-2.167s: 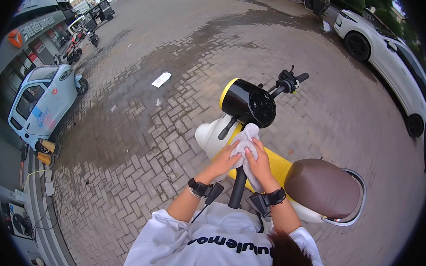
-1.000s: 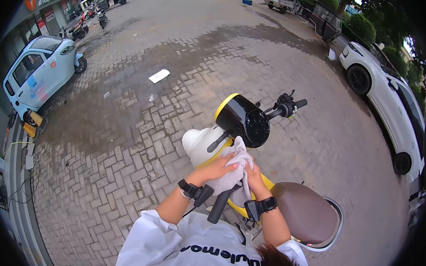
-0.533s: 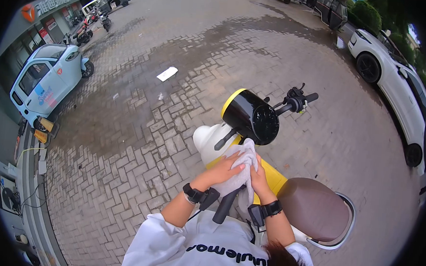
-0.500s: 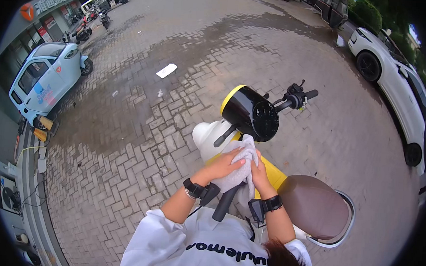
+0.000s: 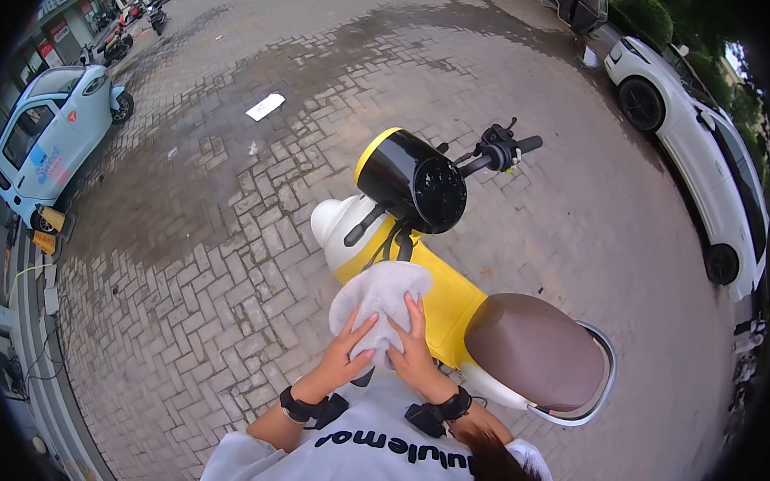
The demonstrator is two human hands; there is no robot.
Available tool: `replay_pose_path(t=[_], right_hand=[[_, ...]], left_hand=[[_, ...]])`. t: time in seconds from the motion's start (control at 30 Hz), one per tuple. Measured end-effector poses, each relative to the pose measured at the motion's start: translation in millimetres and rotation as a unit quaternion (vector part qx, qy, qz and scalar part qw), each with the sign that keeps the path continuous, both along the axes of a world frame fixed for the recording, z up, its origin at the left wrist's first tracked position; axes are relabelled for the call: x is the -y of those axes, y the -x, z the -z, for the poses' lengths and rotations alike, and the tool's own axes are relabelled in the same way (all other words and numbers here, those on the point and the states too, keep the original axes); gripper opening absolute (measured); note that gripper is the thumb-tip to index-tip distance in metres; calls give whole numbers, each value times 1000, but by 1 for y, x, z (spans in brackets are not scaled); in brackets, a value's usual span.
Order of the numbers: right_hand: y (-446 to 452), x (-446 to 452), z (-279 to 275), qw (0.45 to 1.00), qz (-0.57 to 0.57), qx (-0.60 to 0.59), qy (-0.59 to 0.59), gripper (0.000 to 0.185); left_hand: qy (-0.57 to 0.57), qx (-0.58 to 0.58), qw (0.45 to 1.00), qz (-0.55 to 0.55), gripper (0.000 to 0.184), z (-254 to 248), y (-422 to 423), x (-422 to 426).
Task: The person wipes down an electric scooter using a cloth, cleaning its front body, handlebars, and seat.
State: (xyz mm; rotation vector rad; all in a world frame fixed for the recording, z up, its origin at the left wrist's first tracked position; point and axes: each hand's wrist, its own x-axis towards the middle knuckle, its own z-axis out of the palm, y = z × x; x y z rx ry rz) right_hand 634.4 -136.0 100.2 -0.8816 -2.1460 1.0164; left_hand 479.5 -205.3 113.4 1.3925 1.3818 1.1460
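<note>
A pale grey-white cloth (image 5: 372, 294), folded into a rounded pad, is held between my two hands in front of my chest. My left hand (image 5: 344, 353) grips its lower left part, fingers pointing up across it. From the right, my right hand (image 5: 414, 351) grips it with two fingers spread on top. Beneath and beyond the cloth stands a yellow and white scooter (image 5: 439, 287). Its black headlight and display housing (image 5: 413, 179) carries small light specks. The far handlebar grip (image 5: 528, 144) shows, while the near grip is mostly hidden by the cloth and my hands.
The scooter's brown seat (image 5: 528, 342) is at my right, with a metal rail (image 5: 607, 361) behind it. A light blue three-wheeler (image 5: 55, 136) stands left near a step (image 5: 51, 380). A white car (image 5: 691, 135) is parked right. White paper (image 5: 265, 106) lies on the paving.
The bunched cloth is now spread into a flatter, rounded pad. Both hands have come back toward my body and left, and the view has shifted so the scooter appears further left.
</note>
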Motion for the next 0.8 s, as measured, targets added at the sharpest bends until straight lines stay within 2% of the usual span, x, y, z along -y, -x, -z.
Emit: replay_pose_path(t=[0.13,0.27,0.33,0.37,0.4,0.43,0.5,0.53,0.6,0.67,0.7,0.73,0.8], right_hand=[[-16,-7,-5,998,-47,27,27,51],[-30,-14,-21,993,-94,58,28,50],[-33,-22,-31,991,-113,67,26,48],[-34,-29,-35,991,-111,63,27,46],[-33,-36,-39,992,-109,58,29,43],[-29,-44,-40,991,-114,63,27,43],[-16,-63,-37,1000,-8,13,20,37],[-8,-74,-36,1000,-13,17,19,37],[6,-93,-36,990,22,23,-134,33],[8,-96,-45,985,5,47,-167,31],[9,-99,-49,978,-10,68,-196,30],[6,-99,-46,977,-10,71,-198,30],[-1,-96,-31,996,60,-67,20,22]], left_hand=[[21,-76,997,12,54,-7,5,10],[26,-50,998,1,47,-12,14,8],[-25,-109,993,44,42,-20,21,0],[3,-51,997,50,37,-32,25,-9],[1,-67,997,39,37,-36,28,-19],[-118,-128,985,2,37,-38,28,-33],[-138,-193,971,-28,36,-42,30,-63],[-166,-231,958,-44,33,-43,31,-80],[-197,-268,941,-65,30,-47,36,-100],[-263,-414,861,-132,25,-55,39,-109],[-249,-345,900,-96,26,-50,42,-112],[-251,-342,900,-97,26,-46,41,-112],[-120,-225,967,-26,33,-35,38,-110]])
